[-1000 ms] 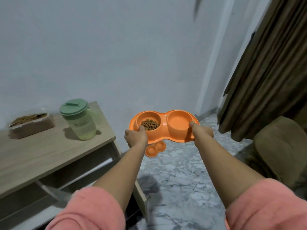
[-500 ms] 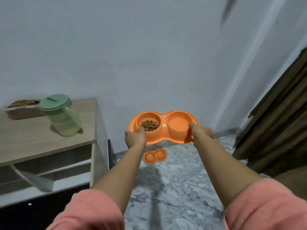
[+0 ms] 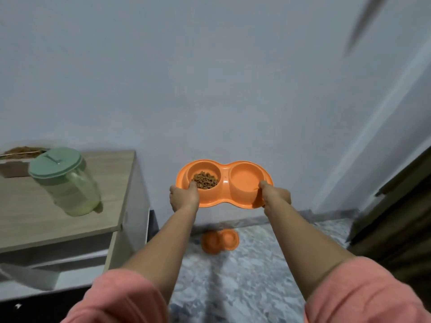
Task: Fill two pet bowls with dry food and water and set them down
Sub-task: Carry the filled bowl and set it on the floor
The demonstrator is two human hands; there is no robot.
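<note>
I carry an orange double pet bowl [image 3: 225, 183] level in the air in front of a pale wall. Its left cup holds brown dry food [image 3: 206, 180]; whether the right cup [image 3: 246, 180] holds water I cannot tell. My left hand [image 3: 184, 197] grips the left rim, thumb on top beside the food. My right hand [image 3: 275, 194] grips the right rim the same way. A second orange double bowl [image 3: 220, 241] lies on the marble floor against the wall, below the one I hold.
A wooden side table [image 3: 70, 220] stands at the left with a green-lidded clear jug [image 3: 65, 180] and an open food box [image 3: 16, 159] on it. A dark curtain [image 3: 401, 217] hangs at the right. The marble floor [image 3: 245, 276] runs between them.
The view has swung left and dropped a little: the curtain slid toward the right edge and the table came closer. The bowl on the floor sits lower in view. Both hands keep their hold.
</note>
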